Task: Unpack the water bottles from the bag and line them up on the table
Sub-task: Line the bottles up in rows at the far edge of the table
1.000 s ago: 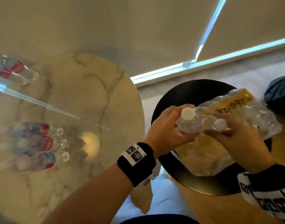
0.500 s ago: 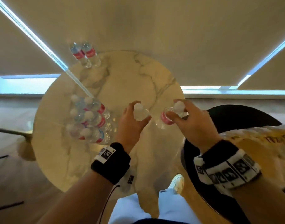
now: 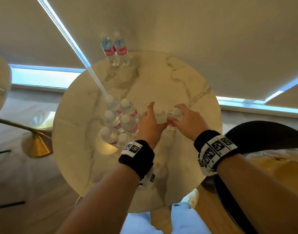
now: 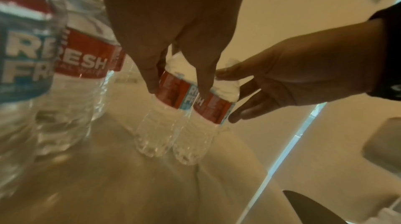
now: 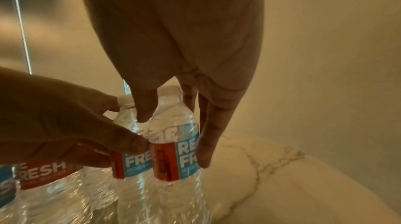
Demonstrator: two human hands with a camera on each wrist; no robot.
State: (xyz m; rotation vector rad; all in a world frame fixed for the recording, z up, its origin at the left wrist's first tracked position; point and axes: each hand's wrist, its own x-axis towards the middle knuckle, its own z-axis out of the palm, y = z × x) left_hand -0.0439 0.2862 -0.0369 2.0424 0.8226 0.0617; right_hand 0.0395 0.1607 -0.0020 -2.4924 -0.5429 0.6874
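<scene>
My left hand [image 3: 155, 119] grips a clear water bottle [image 3: 158, 114] near its neck. Right beside it, my right hand [image 3: 175, 119] grips a second bottle [image 3: 176, 113] the same way. Both bottles are upright and side by side, their bases at the marble table [image 3: 161, 81], just right of a cluster of several standing bottles [image 3: 121, 119]. In the left wrist view my left hand [image 4: 178, 88] wraps the left bottle [image 4: 154, 133]. In the right wrist view my right hand [image 5: 173, 139] holds the right bottle [image 5: 186, 157]. The plastic bag [image 3: 270, 164] lies at the right.
Two more bottles [image 3: 115, 49] stand at the table's far edge. The bag rests on a black round side table [image 3: 256, 132] close to the marble table's right side. A gold stand base [image 3: 36, 144] is on the floor at the left. My legs are below the table's near edge.
Both hands lifted the two bottles out of the bag, carried them left over the marble table and lowered them beside the cluster. My view swung left with them.
</scene>
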